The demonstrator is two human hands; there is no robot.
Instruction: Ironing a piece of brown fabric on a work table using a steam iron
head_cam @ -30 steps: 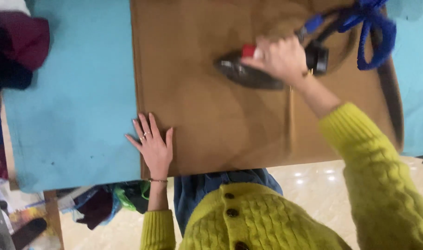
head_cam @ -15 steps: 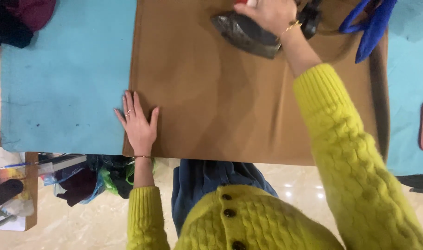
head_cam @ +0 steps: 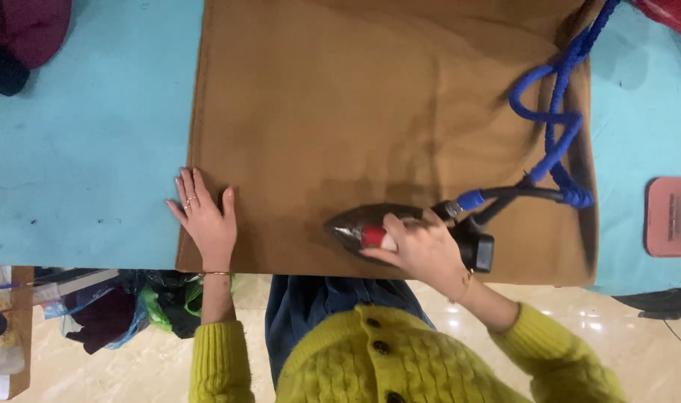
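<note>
A table (head_cam: 87, 186) with a light blue cover carries everything. A large brown cloth (head_cam: 340, 112) lies flat across its middle, reaching the near edge. A dark red garment (head_cam: 20, 33) sits at the far left corner, and a pink rectangular pad (head_cam: 672, 216) lies at the right edge.

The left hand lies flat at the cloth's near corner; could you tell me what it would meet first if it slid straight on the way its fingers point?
The left hand would probably cross only bare blue table cover; nothing else shows in that line.
</note>
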